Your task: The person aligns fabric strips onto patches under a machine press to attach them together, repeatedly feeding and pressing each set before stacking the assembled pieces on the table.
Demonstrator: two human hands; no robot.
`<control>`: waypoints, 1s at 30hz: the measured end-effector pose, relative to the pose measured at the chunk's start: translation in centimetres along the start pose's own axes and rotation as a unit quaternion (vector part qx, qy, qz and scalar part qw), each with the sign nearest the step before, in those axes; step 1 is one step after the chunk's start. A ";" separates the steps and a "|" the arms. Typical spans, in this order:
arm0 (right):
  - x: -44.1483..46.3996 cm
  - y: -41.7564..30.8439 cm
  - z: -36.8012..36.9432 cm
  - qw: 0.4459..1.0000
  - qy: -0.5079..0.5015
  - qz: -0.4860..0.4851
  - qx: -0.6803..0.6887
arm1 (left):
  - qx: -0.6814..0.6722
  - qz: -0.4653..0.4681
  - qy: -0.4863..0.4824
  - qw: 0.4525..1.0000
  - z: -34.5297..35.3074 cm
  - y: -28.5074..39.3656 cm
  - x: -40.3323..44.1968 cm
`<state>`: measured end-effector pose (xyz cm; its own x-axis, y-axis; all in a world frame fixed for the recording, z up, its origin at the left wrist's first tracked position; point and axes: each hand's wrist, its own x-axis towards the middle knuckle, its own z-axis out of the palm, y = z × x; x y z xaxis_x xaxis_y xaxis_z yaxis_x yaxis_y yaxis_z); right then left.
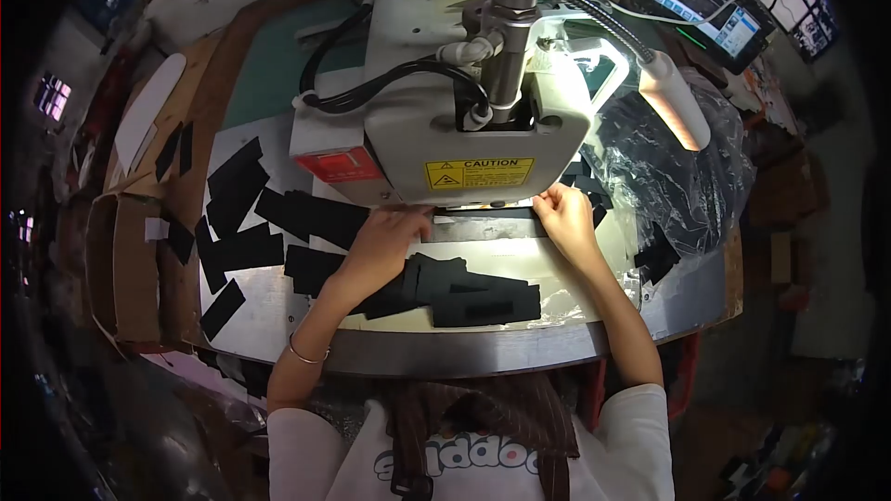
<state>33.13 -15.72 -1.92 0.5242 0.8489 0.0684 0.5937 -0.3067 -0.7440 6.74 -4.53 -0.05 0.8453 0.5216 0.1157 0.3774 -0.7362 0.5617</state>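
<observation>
A sewing-type machine head (pixel 464 148) with a caution label stands over the work plate. Beneath its front edge lies a narrow black strip (pixel 487 212), behind a grey metal bar (pixel 483 229). At the strip's left end is my left hand (pixel 385 239), fingers bent and closed on it, the tips partly hidden. My right hand (pixel 566 219) pinches at the strip's right end, close under the machine head. Several flat black pieces (pixel 487 301) lie overlapping in front of the bar, and more black pieces (pixel 316 218) are to the left of my left hand.
A lamp (pixel 673 102) on a flexible neck lights the right side. Clear plastic wrap (pixel 677 167) covers dark material there. A cardboard box (pixel 139 269) stands at the left edge, and a screen (pixel 710 9) at the back right. The metal table edge (pixel 464 350) runs along the front.
</observation>
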 end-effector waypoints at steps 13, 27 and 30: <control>-0.8 -0.4 0.3 0.999 0.043 -0.011 -0.021 | 0.196 0.128 0.004 0.972 0.1 0.5 -0.6; -5.3 -0.3 -1.0 0.949 0.058 -0.239 -0.198 | 0.191 0.127 0.017 0.973 0.6 0.0 -0.6; -5.3 -0.5 -1.1 0.950 0.056 -0.237 -0.195 | 0.188 0.123 0.022 0.974 0.6 -0.1 -0.6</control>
<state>30.76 -20.53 -1.21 0.1905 0.8868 0.4211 0.9489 -0.0564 -0.3105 6.42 -5.09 -0.67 0.9139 0.3208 0.2488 0.2840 -0.9431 0.1729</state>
